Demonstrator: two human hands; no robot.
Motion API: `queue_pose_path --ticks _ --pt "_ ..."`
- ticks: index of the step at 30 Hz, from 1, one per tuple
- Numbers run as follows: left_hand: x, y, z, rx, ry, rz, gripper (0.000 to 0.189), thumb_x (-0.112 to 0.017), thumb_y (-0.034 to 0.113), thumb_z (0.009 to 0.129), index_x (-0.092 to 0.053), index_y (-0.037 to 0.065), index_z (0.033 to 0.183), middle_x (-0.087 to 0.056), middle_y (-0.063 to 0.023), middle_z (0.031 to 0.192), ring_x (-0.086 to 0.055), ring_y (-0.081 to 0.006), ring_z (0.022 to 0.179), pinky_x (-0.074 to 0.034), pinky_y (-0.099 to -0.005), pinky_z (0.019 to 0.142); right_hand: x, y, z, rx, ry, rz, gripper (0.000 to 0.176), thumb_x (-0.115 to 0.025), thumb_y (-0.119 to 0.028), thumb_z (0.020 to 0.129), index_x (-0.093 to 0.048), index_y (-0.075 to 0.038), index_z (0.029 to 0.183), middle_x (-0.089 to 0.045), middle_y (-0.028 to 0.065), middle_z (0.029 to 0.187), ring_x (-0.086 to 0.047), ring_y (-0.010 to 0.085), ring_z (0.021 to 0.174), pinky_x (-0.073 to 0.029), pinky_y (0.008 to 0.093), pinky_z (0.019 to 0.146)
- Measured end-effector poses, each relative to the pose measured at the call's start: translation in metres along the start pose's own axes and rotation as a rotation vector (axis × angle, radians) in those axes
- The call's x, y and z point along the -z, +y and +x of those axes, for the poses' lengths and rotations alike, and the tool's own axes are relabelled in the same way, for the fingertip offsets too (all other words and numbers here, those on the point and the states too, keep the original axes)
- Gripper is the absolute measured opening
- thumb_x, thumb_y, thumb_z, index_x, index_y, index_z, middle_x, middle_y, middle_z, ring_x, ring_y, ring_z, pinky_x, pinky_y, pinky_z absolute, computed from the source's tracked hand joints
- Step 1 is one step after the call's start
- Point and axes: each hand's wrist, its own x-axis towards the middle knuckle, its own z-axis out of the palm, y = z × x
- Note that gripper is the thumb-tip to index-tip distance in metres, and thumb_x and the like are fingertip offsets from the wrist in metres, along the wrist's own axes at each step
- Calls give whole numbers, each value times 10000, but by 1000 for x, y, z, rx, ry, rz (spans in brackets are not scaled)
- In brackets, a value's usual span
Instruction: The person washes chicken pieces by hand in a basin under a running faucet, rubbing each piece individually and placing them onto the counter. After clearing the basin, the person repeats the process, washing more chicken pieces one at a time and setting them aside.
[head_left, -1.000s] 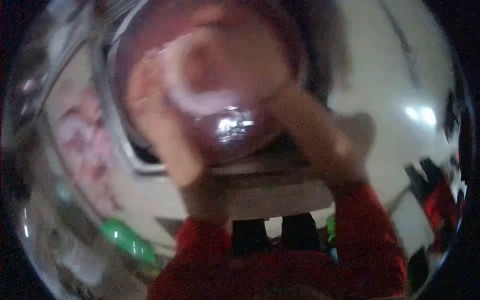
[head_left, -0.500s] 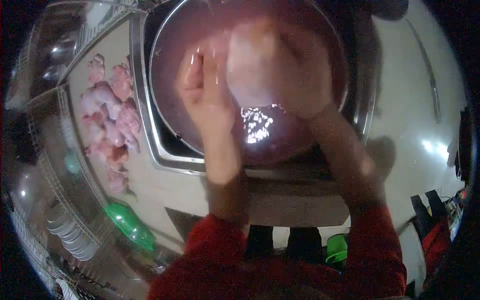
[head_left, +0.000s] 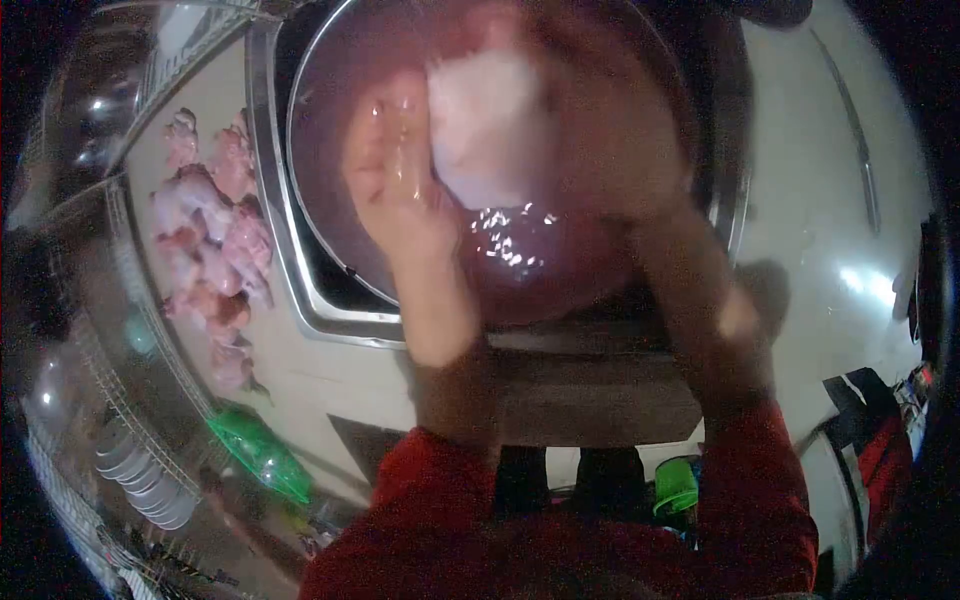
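Item 1. Pale, wet piece point(head_left: 485, 125), probably raw meat: at twelve o'clock, between the hands, within the basin's outline; depth relative to the liquid uncertain.

Item 2. Left hand point(head_left: 395, 180): at the piece's nine o'clock, fingers curled and glistening, close against its edge. Whether this grip closes on the piece, cannot tell.

Item 3. Right hand point(head_left: 615, 140): at the piece's three o'clock, motion-blurred; grip grasping the piece's near side, finger detail lost.

Item 4. Round basin point(head_left: 291, 150), wide, at twelve o'clock, holding pinkish liquid point(head_left: 570, 270) with bright reflections; set within a metal-edged recess point(head_left: 300, 290).

Item 5. Raw meat pieces point(head_left: 215, 240), a cluster, between nine and ten o'clock, on the pale surface point(head_left: 290, 370).

Item 6. Green translucent object point(head_left: 262, 455), eight o'clock; stacked dishes point(head_left: 150, 485) farther out.

Item 7. Green tub point(head_left: 675, 485), between four and five o'clock.

Step in hand, as judged: two-handed handling of one piece at the basin. The next move calls for support from both sides, the wet piece being likely slippery.
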Motion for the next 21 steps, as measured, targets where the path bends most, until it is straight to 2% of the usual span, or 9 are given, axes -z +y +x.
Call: queue_pose_path --ticks 3,5,6,8,9,11,12,15,21 --pt "2 1 0 34 0 42 172 -672 65 883 -651 -10 1037 -676 -72 966 -622 -109 846 -497 -245 765 -3 -2 8 -143 9 166 471 -539 -146 798 -586 -74 1261 -588 140 1274 -519 333 1226 -400 429 1072" --pt "4 3 -1 9 -5 86 170 -676 61 877 -651 -7 1031 -677 -67 953 -621 -106 842 -493 -240 761 -7 -10 19 -516 226 1664 246 -630 -207 946 -635 -14 1098 -651 63 1022 -617 153 882 -516 287 771" --pt "5 3 -1 -15 -10 130 168 -680 57 872 -652 -4 1026 -677 -61 941 -620 -104 837 -488 -236 758 -6 -6 15 -514 224 1664 246 -630 -207 946 -635 -14 1098 -651 63 1022 -617 153 882 -516 287 771" --pt "5 2 -1 -13 -51 101 183 -685 61 866 -654 -3 1035 -678 -55 928 -621 -105 835 -487 -235 751 -4 5 0 -142 84 13 385 -578 -141 824 -625 -63 1198 -646 119 1179 -608 272 1108 -463 394 1002" --pt "5 1 -1 -9 -93 72 197 -690 64 861 -655 -2 1043 -679 -50 915 -622 -107 833 -487 -234 743 3 0 6 -143 81 12 385 -578 -141 824 -625 -63 1198 -646 119 1179 -608 272 1108 -463 394 1002" --pt "8 8 1 101 -228 237 226 -694 59 855 -653 -7 1068 -682 -52 929 -626 -105 833 -490 -232 731 23 -15 25 -631 77 1534 215 -609 -166 960 -632 7 1086 -645 49 1056 -593 129 932 -497 271 807" --pt "10 10 1 209 -362 404 256 -698 54 850 -650 -12 1092 -686 -54 942 -630 -103 832 -494 -229 719 15 -13 23 -632 75 1534 215 -609 -166 960 -632 7 1086 -645 49 1056 -593 129 932 -497 271 807" --pt "12 4 1 217 -338 131 308 -709 28 835 -637 -25 1130 -682 -52 981 -626 -86 814 -487 -203 681 -5 -8 19 -455 133 1678 209 -602 -144 962 -631 14 1096 -643 44 1046 -592 120 910 -491 254 807" --pt "6 7 -2 166 -260 49 291 -714 52 854 -638 -28 1123 -686 -64 1000 -632 -89 821 -482 -197 680 10 -9 25 -638 129 1697 195 -614 -121 953 -636 11 1095 -639 44 953 -577 96 859 -486 230 754"
